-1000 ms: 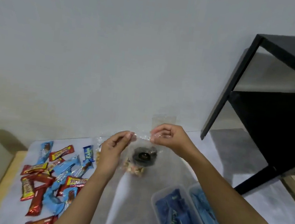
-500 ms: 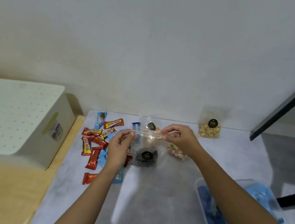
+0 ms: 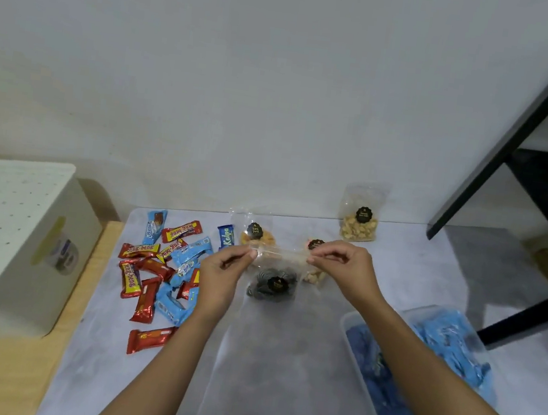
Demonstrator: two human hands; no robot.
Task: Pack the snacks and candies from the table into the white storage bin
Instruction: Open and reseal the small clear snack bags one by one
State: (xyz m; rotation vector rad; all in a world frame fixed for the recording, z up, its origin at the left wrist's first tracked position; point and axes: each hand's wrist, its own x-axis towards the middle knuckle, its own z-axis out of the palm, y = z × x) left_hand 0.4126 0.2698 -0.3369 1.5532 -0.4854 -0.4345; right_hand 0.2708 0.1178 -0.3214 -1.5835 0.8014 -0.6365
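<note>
Single head-worn wide-angle view, angled forward and down over table [image 3: 279, 380], wall close behind; no second view.

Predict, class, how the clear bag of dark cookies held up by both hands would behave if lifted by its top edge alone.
The clear bag of dark cookies is thin film, so it probably hangs floppy. Its contents sit low, so it would likely sag and swing. The left hand and right hand pinch the stretched top edge; that film may be slippery.
</note>
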